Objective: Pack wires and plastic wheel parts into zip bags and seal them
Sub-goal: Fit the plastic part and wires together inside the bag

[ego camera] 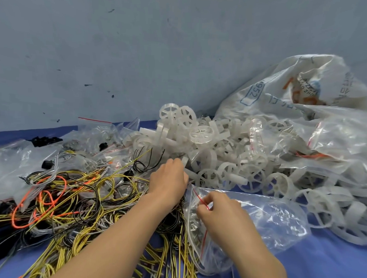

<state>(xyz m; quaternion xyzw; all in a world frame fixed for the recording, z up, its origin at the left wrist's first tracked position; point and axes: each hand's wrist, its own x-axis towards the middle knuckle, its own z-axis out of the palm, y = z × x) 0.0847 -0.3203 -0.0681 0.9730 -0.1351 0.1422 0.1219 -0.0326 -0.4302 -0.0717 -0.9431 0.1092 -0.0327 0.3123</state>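
A clear zip bag (265, 222) with a red seal line lies on the blue table in front of me. My right hand (219, 213) pinches its red-lined mouth edge. My left hand (168, 180) reaches to the front of a heap of white plastic wheel parts (215, 148), its fingers curled at a white piece; what they hold is hidden. A tangle of yellow, black, orange and grey wires (72, 197) spreads over the left of the table, under my left forearm.
Several clear zip bags (21, 160) lie at the left and back, some filled. A large white printed sack (301, 89) and more clear bags (340, 140) stand at the right. A grey-blue wall (139, 54) closes the back. Blue table (319, 264) shows at bottom right.
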